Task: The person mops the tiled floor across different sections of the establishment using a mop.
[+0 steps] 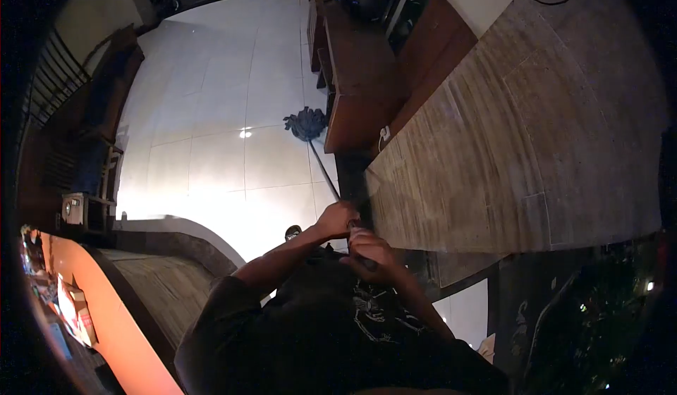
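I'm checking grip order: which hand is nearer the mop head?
Left. The left hand grips the handle closer to the mop head; the right hand holds it farther back.

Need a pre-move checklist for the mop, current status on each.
1. Left hand wrapped around the mop handle: ok.
2. Right hand on the handle, closer to the body than the left: ok.
3. Mop head down on the white tiled floor: ok, looks to be resting on it.
4. Mop head clear of the brown wooden unit: cannot tell; it is right beside the near corner, contact unclear.
5. White fitting away from the mop head: ok, it is on the other side of the unit.
6. Floor dry: cannot tell; the tiles shine under glare.
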Demonstrator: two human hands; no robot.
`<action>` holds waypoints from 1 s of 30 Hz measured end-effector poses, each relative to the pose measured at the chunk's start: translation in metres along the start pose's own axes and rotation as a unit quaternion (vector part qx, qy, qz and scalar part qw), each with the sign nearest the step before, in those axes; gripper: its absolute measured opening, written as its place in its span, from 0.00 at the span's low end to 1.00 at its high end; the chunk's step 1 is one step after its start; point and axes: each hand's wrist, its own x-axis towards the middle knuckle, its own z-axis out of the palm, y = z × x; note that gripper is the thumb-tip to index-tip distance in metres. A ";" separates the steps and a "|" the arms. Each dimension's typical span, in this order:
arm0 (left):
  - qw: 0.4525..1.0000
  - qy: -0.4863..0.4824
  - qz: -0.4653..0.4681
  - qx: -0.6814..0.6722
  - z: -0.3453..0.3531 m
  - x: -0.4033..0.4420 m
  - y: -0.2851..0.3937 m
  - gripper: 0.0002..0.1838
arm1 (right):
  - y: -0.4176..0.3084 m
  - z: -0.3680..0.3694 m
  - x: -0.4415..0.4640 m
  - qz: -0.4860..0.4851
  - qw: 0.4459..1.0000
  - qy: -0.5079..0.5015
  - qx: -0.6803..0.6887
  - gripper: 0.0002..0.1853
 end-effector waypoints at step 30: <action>0.997 -0.076 -0.021 0.028 0.056 -0.014 0.056 0.12 | 0.031 0.013 -0.104 0.022 0.999 0.045 -0.005 0.04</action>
